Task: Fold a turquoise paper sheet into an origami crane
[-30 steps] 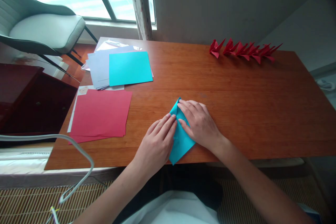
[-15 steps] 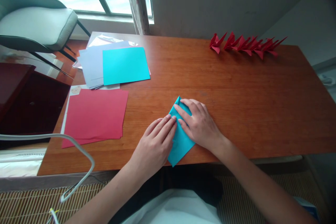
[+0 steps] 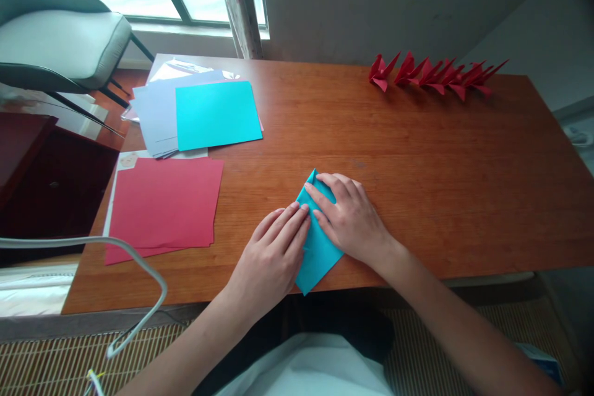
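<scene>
A folded turquoise paper (image 3: pixel 320 258), kite-like in outline, lies flat near the table's front edge, one pointed end away from me and another towards me. My left hand (image 3: pixel 271 253) rests on its left edge with fingers stretched out side by side; the thumb is hidden. Lying over the upper right part of the paper is my right hand (image 3: pixel 350 216), its fingers spread and the fingertips close to a fold near the far tip. Both hands are open and press on the paper, covering much of it.
Red paper sheets (image 3: pixel 167 204) lie on the wooden table (image 3: pixel 417 179) at the left. Behind them a turquoise sheet (image 3: pixel 218 114) tops pale sheets (image 3: pixel 155 117). Several red origami cranes (image 3: pixel 434 77) stand in a row at the back right. A white cable (image 3: pixel 148 266) curves at the front left.
The view has shifted slightly, so the table's things sit a little further left. My hands and the folded paper keep nearly the same places relative to each other.
</scene>
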A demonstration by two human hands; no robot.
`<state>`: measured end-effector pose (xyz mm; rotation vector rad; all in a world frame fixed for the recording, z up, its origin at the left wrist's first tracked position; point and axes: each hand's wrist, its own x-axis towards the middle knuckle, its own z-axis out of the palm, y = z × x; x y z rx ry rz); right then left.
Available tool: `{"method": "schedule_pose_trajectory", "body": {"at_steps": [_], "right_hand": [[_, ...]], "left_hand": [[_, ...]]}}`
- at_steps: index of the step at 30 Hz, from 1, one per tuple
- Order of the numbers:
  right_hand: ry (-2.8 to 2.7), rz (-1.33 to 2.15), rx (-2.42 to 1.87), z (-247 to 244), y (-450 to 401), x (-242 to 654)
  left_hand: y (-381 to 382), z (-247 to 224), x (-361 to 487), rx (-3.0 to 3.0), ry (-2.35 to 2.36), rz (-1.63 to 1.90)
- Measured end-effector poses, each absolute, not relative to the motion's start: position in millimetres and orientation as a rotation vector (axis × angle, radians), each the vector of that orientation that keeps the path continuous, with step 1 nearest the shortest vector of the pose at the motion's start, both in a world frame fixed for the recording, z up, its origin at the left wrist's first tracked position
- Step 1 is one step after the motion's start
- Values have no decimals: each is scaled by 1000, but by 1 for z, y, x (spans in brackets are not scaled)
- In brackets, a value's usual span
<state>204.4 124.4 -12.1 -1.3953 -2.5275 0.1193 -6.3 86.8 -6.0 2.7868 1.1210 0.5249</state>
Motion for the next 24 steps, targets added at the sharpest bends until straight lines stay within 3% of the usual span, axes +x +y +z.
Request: {"method": "schedule_pose_trajectory", "body": {"at_steps": [24], "right_hand": [[-2534, 53, -1472, -5, 142, 205]], "left_hand": [[89, -4, -5, 2813, 1160, 507]]}}
